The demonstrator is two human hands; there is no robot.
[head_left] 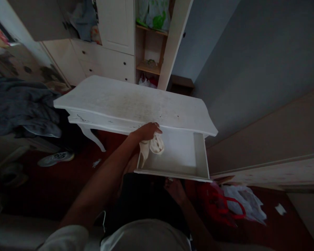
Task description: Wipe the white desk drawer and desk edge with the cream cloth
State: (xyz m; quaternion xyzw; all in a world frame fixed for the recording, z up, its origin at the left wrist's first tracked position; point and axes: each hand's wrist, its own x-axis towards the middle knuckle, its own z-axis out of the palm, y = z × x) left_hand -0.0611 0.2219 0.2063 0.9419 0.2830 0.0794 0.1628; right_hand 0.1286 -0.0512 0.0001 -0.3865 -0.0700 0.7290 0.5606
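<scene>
The largest thing I see through my feed is the white cabinet, between 11 and 12 o'clock, with round dark knobs on its lower fronts. Across the middle of my view stands the white bench, its top smudged grey and its front edge marked by dark cracks toward 9 o'clock. At 9 o'clock I make out a heap of dark grey fabric near the bench's end. At 5 o'clock a white drawer is pulled out of the bench, toward the wearer. Between 4 and 5 o'clock I have a red bag, with a white plastic bag just beside it at 4. A pale shoe lies between 8 and 9 o'clock. The left hand, close to the centre, is clamped on a cream cloth. The right hand, between 5 and 6 o'clock, is just below the drawer's front edge; I cannot tell whether its fingers grip anything. Smallest is that cloth, bunched at 6 o'clock from centre, drooping into the drawer's 9 o'clock end, one tail hanging near the side wall
</scene>
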